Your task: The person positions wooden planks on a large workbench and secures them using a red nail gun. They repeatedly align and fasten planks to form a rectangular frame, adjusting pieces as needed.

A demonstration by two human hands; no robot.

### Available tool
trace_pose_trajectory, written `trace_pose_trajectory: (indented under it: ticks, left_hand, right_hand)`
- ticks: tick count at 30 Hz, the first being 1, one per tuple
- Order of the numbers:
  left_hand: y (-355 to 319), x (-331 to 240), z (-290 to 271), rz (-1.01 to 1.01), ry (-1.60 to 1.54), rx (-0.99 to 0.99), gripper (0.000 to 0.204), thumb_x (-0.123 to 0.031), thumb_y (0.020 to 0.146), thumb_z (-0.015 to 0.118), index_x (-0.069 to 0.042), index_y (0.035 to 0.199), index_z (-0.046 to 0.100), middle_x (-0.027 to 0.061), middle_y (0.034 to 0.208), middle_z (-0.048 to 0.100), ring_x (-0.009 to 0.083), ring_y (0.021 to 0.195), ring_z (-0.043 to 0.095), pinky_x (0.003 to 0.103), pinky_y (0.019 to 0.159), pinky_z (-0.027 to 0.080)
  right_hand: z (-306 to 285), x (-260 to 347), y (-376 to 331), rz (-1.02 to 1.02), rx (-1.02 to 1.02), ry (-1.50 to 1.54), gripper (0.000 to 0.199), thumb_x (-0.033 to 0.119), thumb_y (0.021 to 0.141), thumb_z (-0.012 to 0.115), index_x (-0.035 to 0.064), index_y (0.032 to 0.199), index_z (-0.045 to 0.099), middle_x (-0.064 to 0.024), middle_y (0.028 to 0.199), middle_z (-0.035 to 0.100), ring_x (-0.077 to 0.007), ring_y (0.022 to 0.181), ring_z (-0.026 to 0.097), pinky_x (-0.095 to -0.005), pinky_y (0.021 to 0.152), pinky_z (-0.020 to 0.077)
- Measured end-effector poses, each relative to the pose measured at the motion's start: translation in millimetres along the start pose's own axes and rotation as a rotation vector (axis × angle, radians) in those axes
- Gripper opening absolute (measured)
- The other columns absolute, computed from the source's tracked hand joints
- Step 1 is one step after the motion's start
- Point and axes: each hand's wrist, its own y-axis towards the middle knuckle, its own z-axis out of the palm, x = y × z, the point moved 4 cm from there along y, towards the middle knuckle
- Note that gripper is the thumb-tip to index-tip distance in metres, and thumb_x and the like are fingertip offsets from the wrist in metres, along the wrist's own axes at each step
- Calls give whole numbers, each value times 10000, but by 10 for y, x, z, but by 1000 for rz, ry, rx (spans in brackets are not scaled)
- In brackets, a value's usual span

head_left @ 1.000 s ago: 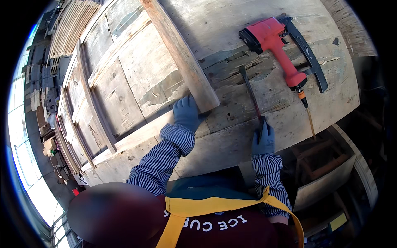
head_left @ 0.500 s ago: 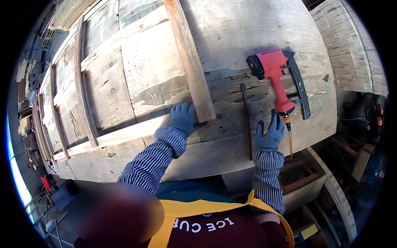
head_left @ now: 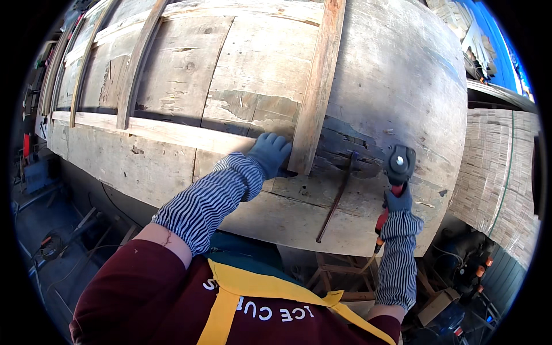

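Observation:
My right hand (head_left: 398, 199), in a grey work glove, is wrapped round the grip of a red and black nail gun (head_left: 401, 165). The nail gun is upright, its black top end facing me, and an air hose runs from the base of its handle. My left hand (head_left: 270, 154), gloved too, grips the near rail (head_left: 184, 134) of a slatted wooden frame at its corner, beside the end of the crosspiece (head_left: 315, 95). The fingertips of that hand curl over the rail. Between my hands a dark, thin pry bar (head_left: 338, 201) lies on the worktable.
The frame lies on a worn wooden worktable (head_left: 397, 75), with more crosspieces (head_left: 140, 63) toward the left. A strapped stack of wood strips (head_left: 486, 167) stands beyond the right edge. Below the table's front right are a wooden stool-like frame (head_left: 351, 270) and a cardboard box (head_left: 438, 306).
My right hand has taken hold of the nail gun and raised it from lying flat to upright. My left hand stays at the frame's corner. The whole view has shifted and turned.

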Motion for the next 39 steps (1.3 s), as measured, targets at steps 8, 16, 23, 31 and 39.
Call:
trace_pose_trajectory:
  ticks: [8, 16, 23, 31, 39]
  left_hand:
    - [44, -59, -51, -9, -92, 10, 757, -673, 703, 659, -73, 1149, 540, 129, 1098, 524, 297, 1060, 496, 464, 964, 367]
    - [34, 7, 39, 6, -41, -29, 749, -639, 704, 674, -66, 1167, 537, 135, 1120, 524, 306, 1082, 491, 462, 966, 366]
    - [118, -119, -156, -52, -68, 133, 740, -591, 744, 678, -44, 1211, 504, 144, 1178, 505, 305, 1144, 463, 448, 1005, 335]
    - [160, -207, -115, -98, 10, 205, 813, -583, 697, 732, -40, 1244, 471, 144, 1208, 481, 298, 1166, 447, 432, 1024, 318]
    - [145, -128, -111, -68, -41, 156, 794, -512, 647, 779, -48, 1221, 487, 166, 1226, 481, 329, 1169, 455, 459, 1012, 339]
  right_hand:
    - [648, 388, -1787, -99, 558, 784, 368, -65, 706, 604, -39, 1067, 539, -149, 781, 641, -243, 633, 645, -342, 579, 539]
    - [1207, 430, -1837, -62, 644, 842, 548, -65, 690, 616, -36, 1212, 454, -144, 791, 636, -232, 690, 658, -352, 612, 547]
    - [1340, 520, -1964, -166, 585, 193, 443, 158, 822, 624, 74, 1243, 516, -134, 1110, 617, -271, 1036, 598, -384, 916, 479]
    - [1414, 604, -2031, -273, 681, 298, 307, 111, 816, 618, 66, 1115, 564, -102, 890, 661, -233, 818, 660, -346, 750, 538]
    - [1444, 678, -2009, -285, 709, 314, 373, 71, 796, 614, 55, 1159, 528, -109, 871, 655, -237, 794, 659, -351, 727, 539]
